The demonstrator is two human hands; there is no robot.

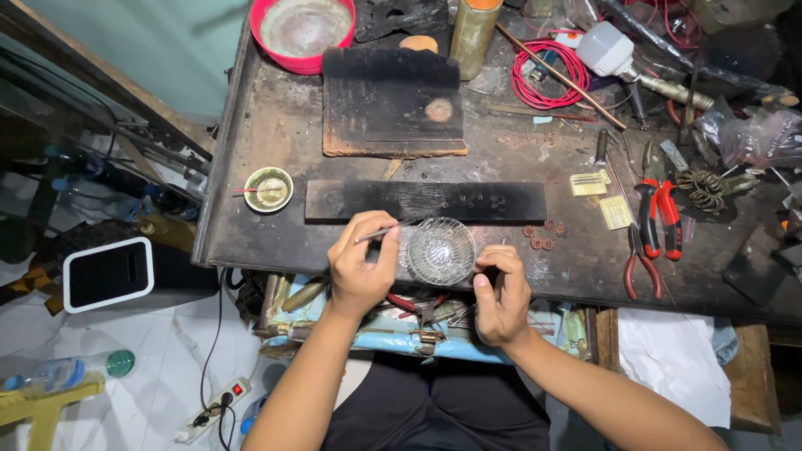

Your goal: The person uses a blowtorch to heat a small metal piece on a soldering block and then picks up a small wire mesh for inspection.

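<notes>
Two hands at bench edge: left hand (361,266) pinching tweezers (378,233) over glass dish (440,250); right hand (501,294) closed beside dish, held item too small to tell. Few coils (543,235) laid right of dish; seemingly early.

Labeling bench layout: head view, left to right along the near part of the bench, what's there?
Small round green-rimmed dish → left hand holding thin metal tweezers → ribbed clear glass bowl → right hand → small reddish coiled pieces → red-handled pliers.
</notes>
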